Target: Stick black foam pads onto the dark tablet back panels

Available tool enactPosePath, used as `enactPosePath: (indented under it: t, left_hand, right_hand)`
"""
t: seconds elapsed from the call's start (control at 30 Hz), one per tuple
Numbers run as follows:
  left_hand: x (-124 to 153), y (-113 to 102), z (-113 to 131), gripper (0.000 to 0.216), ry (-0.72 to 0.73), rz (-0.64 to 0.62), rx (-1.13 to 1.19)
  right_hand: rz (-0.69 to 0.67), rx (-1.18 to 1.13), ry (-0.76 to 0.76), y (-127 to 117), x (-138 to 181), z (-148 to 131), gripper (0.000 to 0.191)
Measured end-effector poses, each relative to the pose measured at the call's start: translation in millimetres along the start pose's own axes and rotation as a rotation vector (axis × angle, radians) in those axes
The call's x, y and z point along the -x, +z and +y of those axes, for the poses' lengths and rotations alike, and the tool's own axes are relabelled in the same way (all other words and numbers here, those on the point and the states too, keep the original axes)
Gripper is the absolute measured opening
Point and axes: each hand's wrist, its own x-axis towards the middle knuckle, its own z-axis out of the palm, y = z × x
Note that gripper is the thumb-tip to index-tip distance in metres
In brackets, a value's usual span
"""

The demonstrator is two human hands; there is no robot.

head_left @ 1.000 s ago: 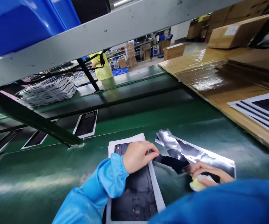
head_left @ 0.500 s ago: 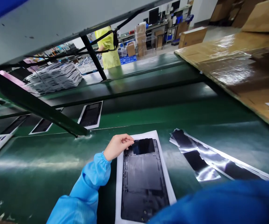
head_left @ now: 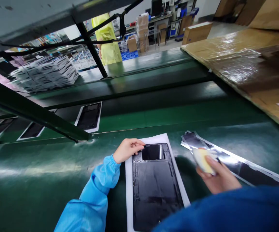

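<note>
A black tablet back panel lies on a white sheet on the green bench in front of me. A glossy black film piece sits in the panel's top recess. My left hand rests at the panel's top left corner, fingers curled and pressing the edge of the film. My right hand is to the right of the panel, closed round a pale yellow pad. Just beyond it lies a pile of shiny film strips.
More panels on white sheets lie along the conveyor belt behind. A green frame bar crosses at the left. Stacked sheets and a person in yellow are at the back. A wrapped cardboard stack stands at the right.
The film piece went from beside the panel into its top recess, pressed by my left hand. My right hand, out of view half a second ago, has come back up holding the yellow pad.
</note>
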Motion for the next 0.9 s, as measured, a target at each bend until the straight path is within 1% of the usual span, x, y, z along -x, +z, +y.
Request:
enactPosePath:
  t: [0.07, 0.13, 0.2, 0.27, 0.33, 0.47, 0.67, 0.9]
  left_hand:
    - [-1, 0, -2, 0.024, -0.001, -0.01, -0.017]
    - [-3, 0, -4, 0.024, -0.002, -0.017, -0.03]
    - [-4, 0, -4, 0.024, -0.003, -0.02, -0.036]
    - [-4, -1, -4, 0.024, -0.004, -0.02, -0.042]
    - [-4, -1, -5, 0.023, -0.002, -0.019, -0.043]
    - [-4, -1, -6, 0.023, 0.007, -0.022, -0.035]
    - [-5, 1, -7, 0.022, -0.003, -0.022, -0.05]
    - [-4, 0, -4, 0.019, -0.016, -0.018, -0.052]
  right_hand:
    - [-0.016, 0.062, -0.032, 27, -2, 4, 0.038]
    - [-0.033, 0.148, -0.08, 45, -3, 8, 0.039]
    - [-0.051, 0.247, -0.146, 56, -5, 11, 0.036]
    - [-0.073, 0.338, -0.224, 62, -6, 14, 0.029]
    - [-0.098, 0.409, -0.295, 64, -7, 17, 0.025]
    - [-0.144, 0.503, -0.375, 63, -8, 23, 0.025]
    - [-0.201, 0.594, -0.397, 61, -9, 28, 0.023]
    - [-0.195, 0.627, -0.424, 61, -9, 29, 0.024]
